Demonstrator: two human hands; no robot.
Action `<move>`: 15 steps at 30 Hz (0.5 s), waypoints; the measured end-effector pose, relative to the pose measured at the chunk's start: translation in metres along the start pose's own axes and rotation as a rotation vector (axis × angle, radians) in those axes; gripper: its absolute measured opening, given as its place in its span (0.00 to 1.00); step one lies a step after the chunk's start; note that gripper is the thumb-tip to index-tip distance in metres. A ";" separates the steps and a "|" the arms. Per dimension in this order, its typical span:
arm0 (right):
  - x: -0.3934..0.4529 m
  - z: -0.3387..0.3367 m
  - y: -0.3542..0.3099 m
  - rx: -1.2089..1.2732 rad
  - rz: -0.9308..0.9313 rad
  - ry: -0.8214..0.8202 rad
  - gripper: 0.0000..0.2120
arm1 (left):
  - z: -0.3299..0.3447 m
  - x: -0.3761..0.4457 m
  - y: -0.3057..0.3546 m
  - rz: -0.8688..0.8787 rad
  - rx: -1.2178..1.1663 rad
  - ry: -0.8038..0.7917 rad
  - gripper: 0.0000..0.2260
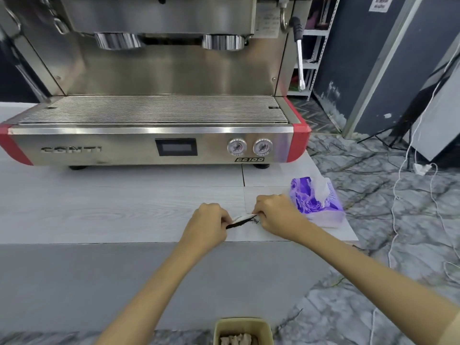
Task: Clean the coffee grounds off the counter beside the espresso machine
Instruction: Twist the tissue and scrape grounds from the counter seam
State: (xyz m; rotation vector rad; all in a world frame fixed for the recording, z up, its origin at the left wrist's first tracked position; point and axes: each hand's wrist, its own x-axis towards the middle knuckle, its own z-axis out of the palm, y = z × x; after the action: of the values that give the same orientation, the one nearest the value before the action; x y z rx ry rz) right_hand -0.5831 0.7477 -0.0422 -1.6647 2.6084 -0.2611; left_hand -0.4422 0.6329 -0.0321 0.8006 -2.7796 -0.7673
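Note:
A white tissue (245, 217) is stretched flat between my two hands on the pale wood-grain counter (112, 207). My left hand (207, 224) pinches its left end and my right hand (275, 211) pinches its right end. Dark coffee grounds (240, 223) lie in a thin line along the tissue's near edge, with a few loose specks toward the right hand. The steel and red espresso machine (154, 135) stands behind, a short way back from the hands.
A purple tissue pack (315, 197) lies just right of my right hand near the counter's right edge. A beige bin (242, 328) with crumpled tissues stands on the floor below the counter's front. White cables (398, 195) trail across the marble floor at right.

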 end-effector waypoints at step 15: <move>-0.026 0.014 -0.009 0.050 0.032 0.048 0.10 | 0.000 -0.005 -0.008 0.092 0.006 -0.013 0.11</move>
State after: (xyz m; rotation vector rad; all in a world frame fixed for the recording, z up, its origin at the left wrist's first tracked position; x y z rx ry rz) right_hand -0.5619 0.7661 -0.0561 -1.6195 2.6367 -0.3669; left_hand -0.4338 0.6296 -0.0361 0.6653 -2.8093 -0.7506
